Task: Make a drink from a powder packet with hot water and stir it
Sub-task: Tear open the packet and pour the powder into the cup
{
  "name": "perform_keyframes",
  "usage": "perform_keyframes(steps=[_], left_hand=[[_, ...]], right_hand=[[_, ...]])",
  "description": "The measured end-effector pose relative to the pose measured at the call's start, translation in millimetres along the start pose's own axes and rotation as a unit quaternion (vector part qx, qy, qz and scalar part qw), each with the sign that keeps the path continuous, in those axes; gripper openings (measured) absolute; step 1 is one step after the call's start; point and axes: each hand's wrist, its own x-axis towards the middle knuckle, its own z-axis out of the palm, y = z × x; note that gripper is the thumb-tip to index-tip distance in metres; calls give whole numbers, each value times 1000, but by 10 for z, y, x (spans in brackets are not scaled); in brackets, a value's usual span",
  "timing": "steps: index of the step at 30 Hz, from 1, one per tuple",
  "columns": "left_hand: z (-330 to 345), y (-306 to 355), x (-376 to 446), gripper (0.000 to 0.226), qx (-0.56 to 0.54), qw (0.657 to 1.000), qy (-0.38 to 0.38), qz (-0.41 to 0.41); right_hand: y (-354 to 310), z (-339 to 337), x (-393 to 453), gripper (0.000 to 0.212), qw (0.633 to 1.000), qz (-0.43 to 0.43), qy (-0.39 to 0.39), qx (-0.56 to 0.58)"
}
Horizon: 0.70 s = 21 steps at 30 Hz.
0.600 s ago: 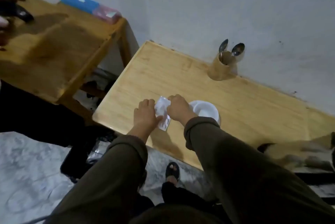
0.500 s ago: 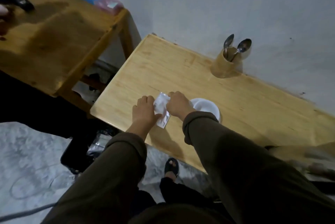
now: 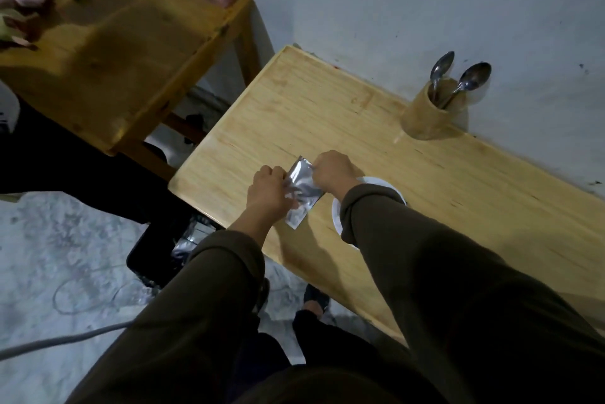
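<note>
Head view looks down on 2 hands working a small silver foil powder packet [image 3: 299,189] held just above the pale wooden bench [image 3: 425,181]. The left hand [image 3: 266,196] pinches the packet's near edge and the right hand [image 3: 334,171] pinches its far top corner, so the step in hand looks like tearing it open. Next the opened packet must be tipped over the white round cup [image 3: 370,182] sitting under the right wrist; it is probably empty, though the sleeve hides most of it. For stirring, 2 metal spoons [image 3: 471,79] stand in a round wooden holder [image 3: 425,115] by the grey wall [image 3: 425,1]. No hot water is visible. A darker wooden side table [image 3: 108,70] stands left.
</note>
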Motion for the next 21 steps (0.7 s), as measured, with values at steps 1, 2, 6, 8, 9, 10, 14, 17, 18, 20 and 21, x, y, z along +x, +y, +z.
perform_keyframes(steps=[1, 2, 6, 8, 9, 10, 14, 17, 18, 20, 21], left_hand=[[-13, -2, 2, 46, -6, 1000, 2, 1], [-35, -3, -3, 42, -18, 1000, 5, 0], [-173, -25, -14, 26, -105, 994, 7, -8], [-268, -45, -13, 22, -186, 982, -13, -8], [-334, -36, -12, 22, -237, 971, -27, -8], [-404, -31, -6, 23, -285, 957, -48, -6], [-758, 112, 10, 29, -377, 909, -175, 16], [-973, 266, 37, 36, -368, 908, -198, 36], [-1036, 315, 55, 37, -343, 921, -180, 54], [-1161, 402, 113, 45, -276, 945, -134, 113], [-1225, 446, 135, 46, -254, 948, -119, 149]], right_hand=[[8, -31, -12, 23, 1000, -11, 7, 9], [28, -56, -19, 22, 999, -23, 19, 25], [94, -172, -26, 19, 986, -14, 23, 165], [55, -290, -74, 18, 974, -20, 27, 224], [33, -359, -99, 18, 971, -28, 31, 236], [6, -429, -124, 19, 969, -35, 36, 241], [-102, -706, -269, 26, 957, -38, 87, 273], [-153, -870, -441, 27, 948, -53, 160, 271], [-162, -923, -508, 23, 946, -59, 172, 268], [-186, -1031, -667, 14, 946, -64, 179, 262], [-187, -1077, -741, 12, 947, -65, 183, 257]])
